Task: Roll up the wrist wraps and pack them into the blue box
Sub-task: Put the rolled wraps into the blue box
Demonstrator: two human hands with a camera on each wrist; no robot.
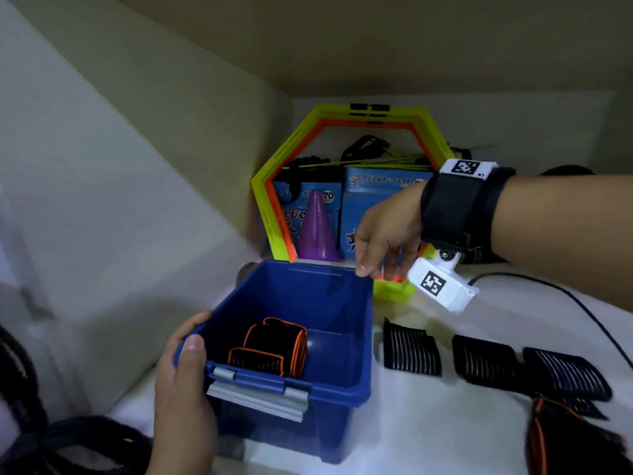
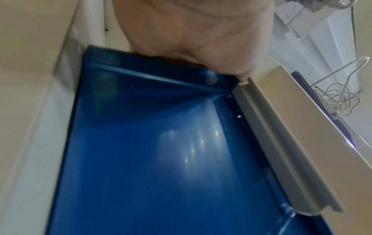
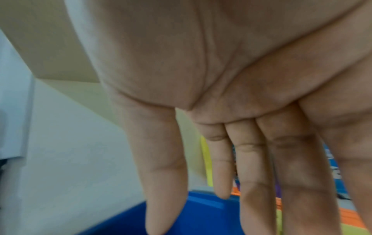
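Note:
The open blue box (image 1: 356,341) stands on the white shelf, and one rolled black wrist wrap with orange edging (image 1: 274,347) lies inside it. My left hand (image 1: 185,368) grips the box's near left corner, thumb over the rim; in the left wrist view the palm (image 2: 193,31) sits against the blue box (image 2: 151,151). My right hand (image 1: 380,241) hovers above the box's far right corner, fingers (image 3: 161,167) straight and hanging down, holding nothing. Three black striped wrist wraps (image 1: 411,349) (image 1: 484,363) (image 1: 565,375) lie in a row right of the box.
A yellow and orange hexagon frame (image 1: 270,186) leans at the back with a purple cone (image 1: 317,231) and blue cartons (image 1: 373,204) inside it. A black cable (image 1: 579,303) crosses the shelf at right. An orange-edged black wrap (image 1: 565,440) lies bottom right. Dark straps (image 1: 68,443) sit bottom left.

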